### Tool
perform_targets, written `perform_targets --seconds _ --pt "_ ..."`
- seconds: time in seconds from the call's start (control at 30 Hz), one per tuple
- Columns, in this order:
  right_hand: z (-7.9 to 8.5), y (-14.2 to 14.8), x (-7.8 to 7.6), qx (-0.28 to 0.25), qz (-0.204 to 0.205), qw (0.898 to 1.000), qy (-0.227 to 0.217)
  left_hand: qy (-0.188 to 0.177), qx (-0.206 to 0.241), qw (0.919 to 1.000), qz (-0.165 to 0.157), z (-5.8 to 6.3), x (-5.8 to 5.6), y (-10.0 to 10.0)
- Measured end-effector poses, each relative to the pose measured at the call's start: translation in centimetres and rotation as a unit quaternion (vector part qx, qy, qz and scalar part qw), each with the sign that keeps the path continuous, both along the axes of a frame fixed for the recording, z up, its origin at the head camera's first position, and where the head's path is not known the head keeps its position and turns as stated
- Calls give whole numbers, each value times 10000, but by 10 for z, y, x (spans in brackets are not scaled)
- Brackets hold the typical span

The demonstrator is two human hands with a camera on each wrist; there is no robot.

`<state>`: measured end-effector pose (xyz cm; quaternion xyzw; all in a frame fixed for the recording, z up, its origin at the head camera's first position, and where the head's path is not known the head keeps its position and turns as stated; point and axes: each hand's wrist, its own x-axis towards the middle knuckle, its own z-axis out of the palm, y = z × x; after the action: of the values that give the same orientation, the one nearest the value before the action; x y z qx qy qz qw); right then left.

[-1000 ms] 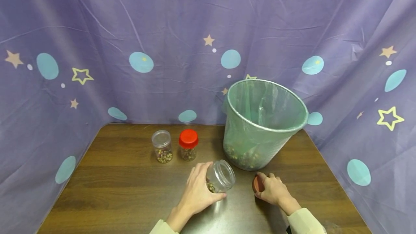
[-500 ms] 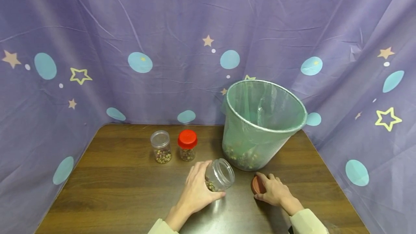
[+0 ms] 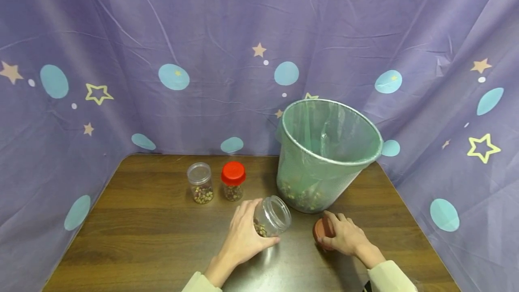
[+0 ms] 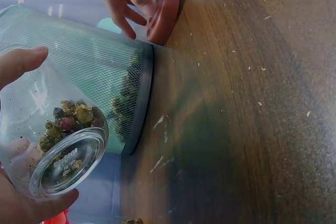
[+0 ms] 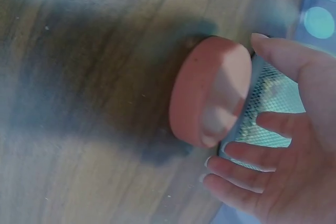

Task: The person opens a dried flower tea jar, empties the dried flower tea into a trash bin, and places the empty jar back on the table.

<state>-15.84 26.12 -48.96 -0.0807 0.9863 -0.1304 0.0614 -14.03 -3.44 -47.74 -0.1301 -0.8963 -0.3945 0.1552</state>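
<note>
My left hand (image 3: 242,238) grips a clear glass jar (image 3: 270,216) around its side, tipped with its uncapped mouth toward the right. Dried flower buds (image 4: 73,121) lie in the lower part of the jar, seen in the left wrist view. On the table at the right rests a reddish-brown round lid (image 3: 321,232), its hollow side facing up. My right hand (image 3: 345,236) hovers over that lid. In the right wrist view its fingers (image 5: 283,59) are spread and stand off the lid's rim, holding nothing.
A wire-mesh bin (image 3: 293,166) lined with a green bag stands behind the hands, with dried buds at its bottom. Farther left are a clear-lidded jar (image 3: 200,177) and a red-lidded jar (image 3: 233,177), both partly filled. Pale crumbs dot the wooden table (image 4: 226,108).
My right hand has let go of the lid and drawn slightly up and right, leaving it on the table. The left hand and its jar have hardly moved.
</note>
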Motion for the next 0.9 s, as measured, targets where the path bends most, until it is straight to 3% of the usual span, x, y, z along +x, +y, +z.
perform_targets --seconds 0.43,0.7,0.9 --pt "28 -1 2 121 365 9972 644 46 -39 9999 -91 5 -3 -5" --pt "55 -9 3 341 709 9916 1024 91 -63 9999 -20 7 -7 -10" --pt "76 -18 6 280 830 9908 1029 76 -88 9999 -43 10 -9 -15"
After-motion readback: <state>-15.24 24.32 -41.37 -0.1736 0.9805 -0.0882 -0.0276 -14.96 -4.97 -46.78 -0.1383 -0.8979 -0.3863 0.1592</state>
